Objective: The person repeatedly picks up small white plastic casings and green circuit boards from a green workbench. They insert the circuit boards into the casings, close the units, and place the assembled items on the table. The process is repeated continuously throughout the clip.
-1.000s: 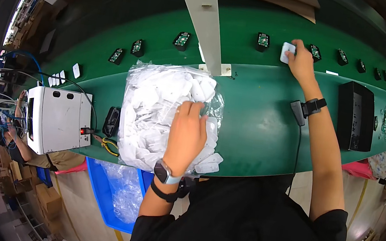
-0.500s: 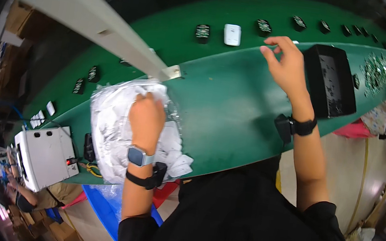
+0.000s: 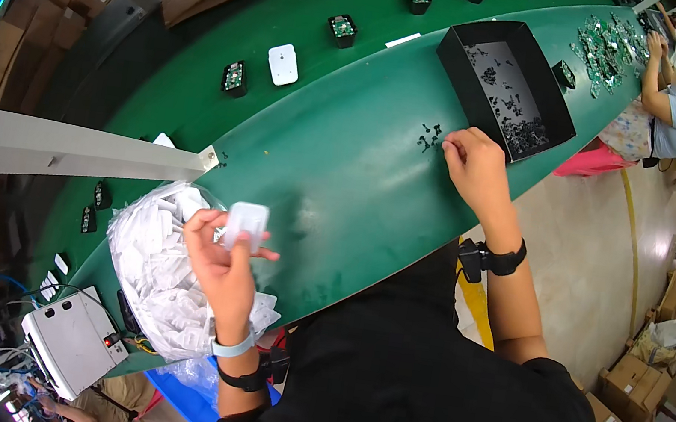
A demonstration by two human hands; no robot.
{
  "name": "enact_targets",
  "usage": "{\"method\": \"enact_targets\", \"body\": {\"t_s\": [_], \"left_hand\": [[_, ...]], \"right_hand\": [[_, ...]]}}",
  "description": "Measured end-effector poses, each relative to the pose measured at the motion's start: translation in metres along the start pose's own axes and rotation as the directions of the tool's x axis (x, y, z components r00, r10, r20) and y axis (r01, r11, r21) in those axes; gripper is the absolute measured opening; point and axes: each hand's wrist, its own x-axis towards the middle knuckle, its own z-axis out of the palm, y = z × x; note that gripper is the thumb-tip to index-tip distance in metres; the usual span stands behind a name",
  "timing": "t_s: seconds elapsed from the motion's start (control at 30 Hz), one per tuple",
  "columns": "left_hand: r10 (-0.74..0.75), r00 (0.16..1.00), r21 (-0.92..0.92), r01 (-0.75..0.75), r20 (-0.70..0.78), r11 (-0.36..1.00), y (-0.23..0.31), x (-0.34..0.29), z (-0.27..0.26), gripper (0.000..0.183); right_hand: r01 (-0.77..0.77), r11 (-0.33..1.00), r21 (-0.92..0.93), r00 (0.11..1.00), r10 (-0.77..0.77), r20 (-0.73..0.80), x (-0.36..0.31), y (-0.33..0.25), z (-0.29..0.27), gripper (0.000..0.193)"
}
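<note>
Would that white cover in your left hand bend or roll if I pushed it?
The cover probably feels stiff: it isn't sagging in the left hand. It looks thin, so likely light. Flat and straight-sided, it would probably slide, not roll.

White cover (image 3: 249,217) sits in left grip (image 3: 224,268), black pieces (image 3: 425,141) scattered.

Released the flat white cover (image 3: 283,65) from the right hand (image 3: 476,163); since shifted that hand over the counter (image 3: 341,186), close to small black pieces (image 3: 429,137), with fingertips drawn together. Raised the left hand (image 3: 221,255) from the bag of white parts (image 3: 160,307), now gripping one white piece (image 3: 248,227).
</note>
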Motion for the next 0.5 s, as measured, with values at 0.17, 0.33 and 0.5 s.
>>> {"method": "enact_targets", "body": {"t_s": [0.17,0.33,0.5], "left_hand": [[-0.167,0.98,-0.062,0.174,0.106,0.983,-0.015,-0.007,0.011,0.041],[-0.292,0.947,-0.148,0.311,0.135,0.939,-0.02,-0.01,0.012,0.021],[-0.337,0.917,-0.29,0.388,0.211,0.875,-0.009,-0.009,0.022,0.036]], "right_hand": [[-0.024,0.999,0.023,0.999,0.023,0.041,0.001,0.009,0.013,0.006],[0.032,0.998,-0.054,0.998,-0.029,0.054,0.005,0.011,0.014,0.007],[-0.091,0.98,0.178,0.993,0.077,0.085,-0.003,-0.016,-0.003,0.004]]}}
